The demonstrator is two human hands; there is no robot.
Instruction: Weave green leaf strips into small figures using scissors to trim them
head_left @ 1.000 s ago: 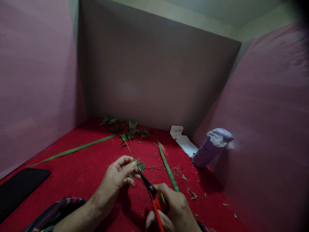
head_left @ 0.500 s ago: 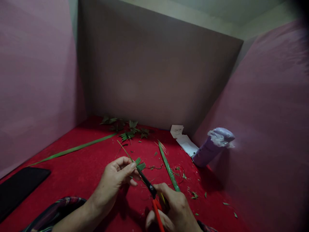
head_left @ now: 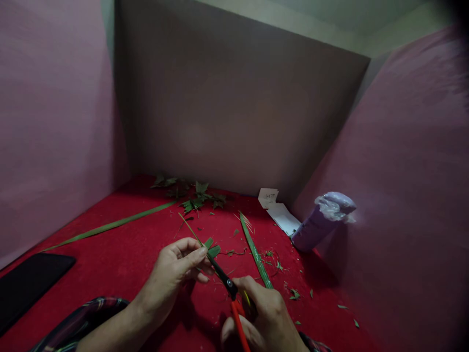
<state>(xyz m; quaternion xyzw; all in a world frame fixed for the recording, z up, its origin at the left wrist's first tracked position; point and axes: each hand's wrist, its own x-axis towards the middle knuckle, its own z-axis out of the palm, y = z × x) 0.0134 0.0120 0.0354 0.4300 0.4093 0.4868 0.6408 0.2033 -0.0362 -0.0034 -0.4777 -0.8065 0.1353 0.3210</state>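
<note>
My left hand (head_left: 179, 266) pinches a small green leaf piece (head_left: 214, 251) between thumb and fingers. A thin green stem (head_left: 189, 226) sticks out up and to the left from the same pinch. In my right hand (head_left: 266, 310) is a pair of scissors (head_left: 230, 283) with black blades and red-orange handles. The blades look close together, and their tips reach the leaf piece beside my left thumb. Whether they are cutting into it, I cannot tell. Just beyond my right hand, a long green leaf strip (head_left: 254, 249) lies on the red cloth (head_left: 120, 264).
Lobed green leaves (head_left: 200, 195) lie at the back. Another long leaf strip (head_left: 113, 225) stretches across the left. A black flat object (head_left: 32, 283) rests at the left edge. White papers (head_left: 284, 218) and a purple plastic-wrapped cylinder (head_left: 320, 222) stand right, near thin sticks (head_left: 247, 223) and scattered leaf scraps (head_left: 295, 295).
Almost nothing differs. The view has shifted very slightly, while both hands, the leaf piece and the scissors keep the same pose.
</note>
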